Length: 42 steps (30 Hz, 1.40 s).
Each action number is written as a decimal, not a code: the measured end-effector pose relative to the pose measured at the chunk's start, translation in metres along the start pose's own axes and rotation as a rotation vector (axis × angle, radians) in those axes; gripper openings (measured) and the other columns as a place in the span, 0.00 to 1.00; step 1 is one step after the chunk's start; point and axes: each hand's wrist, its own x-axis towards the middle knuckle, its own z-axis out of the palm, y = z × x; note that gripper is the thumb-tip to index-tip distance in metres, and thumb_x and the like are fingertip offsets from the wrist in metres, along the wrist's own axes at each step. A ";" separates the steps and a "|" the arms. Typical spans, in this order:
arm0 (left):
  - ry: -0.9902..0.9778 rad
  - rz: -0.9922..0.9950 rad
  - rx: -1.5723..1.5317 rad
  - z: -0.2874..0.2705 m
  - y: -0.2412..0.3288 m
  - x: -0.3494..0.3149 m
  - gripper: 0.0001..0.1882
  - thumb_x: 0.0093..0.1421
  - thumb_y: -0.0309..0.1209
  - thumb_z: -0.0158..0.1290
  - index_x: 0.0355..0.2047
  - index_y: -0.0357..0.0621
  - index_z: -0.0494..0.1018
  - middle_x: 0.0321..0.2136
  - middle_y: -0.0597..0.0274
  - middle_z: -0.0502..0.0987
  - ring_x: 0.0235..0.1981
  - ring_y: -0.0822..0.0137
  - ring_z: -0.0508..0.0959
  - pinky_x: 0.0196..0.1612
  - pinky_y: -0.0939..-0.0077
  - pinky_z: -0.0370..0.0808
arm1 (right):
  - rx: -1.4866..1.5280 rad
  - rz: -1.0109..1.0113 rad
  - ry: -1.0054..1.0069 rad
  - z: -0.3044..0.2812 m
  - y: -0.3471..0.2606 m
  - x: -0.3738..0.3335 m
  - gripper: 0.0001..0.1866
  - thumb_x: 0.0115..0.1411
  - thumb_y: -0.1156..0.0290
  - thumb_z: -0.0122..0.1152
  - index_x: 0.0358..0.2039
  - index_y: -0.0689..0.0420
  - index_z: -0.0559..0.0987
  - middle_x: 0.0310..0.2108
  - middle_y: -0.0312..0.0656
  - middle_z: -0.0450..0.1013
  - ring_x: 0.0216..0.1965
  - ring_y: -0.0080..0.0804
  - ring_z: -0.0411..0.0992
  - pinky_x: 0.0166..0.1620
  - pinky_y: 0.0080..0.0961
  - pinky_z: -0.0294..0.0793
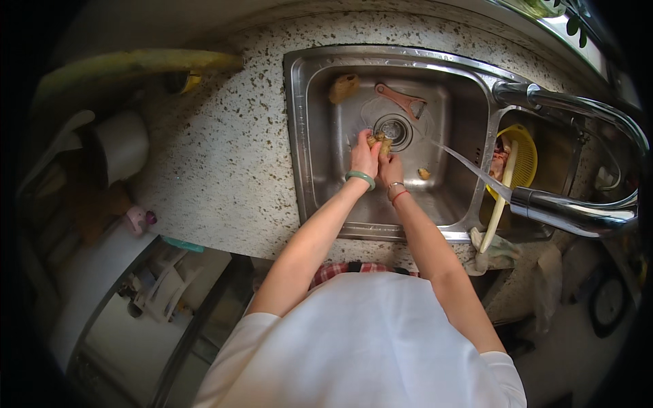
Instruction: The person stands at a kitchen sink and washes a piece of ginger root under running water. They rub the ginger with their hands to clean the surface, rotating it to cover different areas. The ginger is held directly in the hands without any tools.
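Observation:
Over the steel sink [320, 170], my left hand [364, 158] and my right hand [390, 166] are closed together on a knobbly tan piece of ginger [379, 141]. A thin water stream [462, 160] runs from the pull-out tap head [571, 211] toward the hands. My left wrist wears a green bangle, my right a thin bracelet and a red band. The drain [394, 129] lies just behind the ginger.
In the basin lie a second tan ginger piece [344, 87], a pinkish peeler [401, 100] and a small scrap [424, 174]. A yellow colander [522, 158] with food sits in the right basin. Speckled counter [224, 149] spreads left; a white pot [122, 144] stands there.

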 end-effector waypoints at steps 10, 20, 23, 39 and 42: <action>-0.674 -0.442 -1.088 -0.007 0.053 0.029 0.20 0.66 0.42 0.40 0.55 0.51 0.62 0.28 0.69 0.70 0.22 0.78 0.67 0.26 0.82 0.69 | 0.790 0.080 -0.311 -0.084 -0.049 -0.012 0.22 0.62 0.52 0.47 0.48 0.54 0.72 0.38 0.30 0.71 0.39 0.20 0.68 0.40 0.23 0.67; -0.432 0.101 -0.858 0.037 0.096 0.008 0.17 0.67 0.38 0.37 0.52 0.49 0.66 0.44 0.65 0.72 0.39 0.75 0.71 0.32 0.82 0.72 | 0.796 -0.116 -0.012 -0.091 -0.104 -0.002 0.20 0.61 0.55 0.47 0.40 0.60 0.71 0.34 0.37 0.70 0.35 0.23 0.67 0.36 0.19 0.67; -0.423 0.034 -0.858 0.033 0.081 0.012 0.19 0.67 0.38 0.37 0.57 0.53 0.60 0.45 0.65 0.71 0.39 0.76 0.70 0.32 0.82 0.72 | 0.882 0.068 -0.153 -0.094 -0.110 0.004 0.18 0.61 0.53 0.47 0.34 0.58 0.72 0.28 0.36 0.68 0.31 0.21 0.67 0.29 0.20 0.68; -0.377 -0.071 -0.586 0.037 0.104 0.009 0.21 0.65 0.47 0.32 0.45 0.51 0.70 0.17 0.73 0.65 0.10 0.80 0.57 0.11 0.85 0.53 | 0.787 0.015 -0.007 -0.108 -0.110 -0.005 0.20 0.62 0.49 0.43 0.31 0.53 0.70 0.27 0.36 0.68 0.29 0.26 0.66 0.31 0.24 0.68; -0.654 -0.473 -0.743 -0.004 0.135 0.004 0.21 0.65 0.49 0.31 0.47 0.55 0.68 0.12 0.76 0.55 0.09 0.81 0.50 0.10 0.87 0.47 | 0.982 -0.017 -0.217 -0.122 -0.095 0.000 0.16 0.63 0.57 0.46 0.35 0.57 0.74 0.28 0.34 0.70 0.30 0.20 0.68 0.33 0.19 0.68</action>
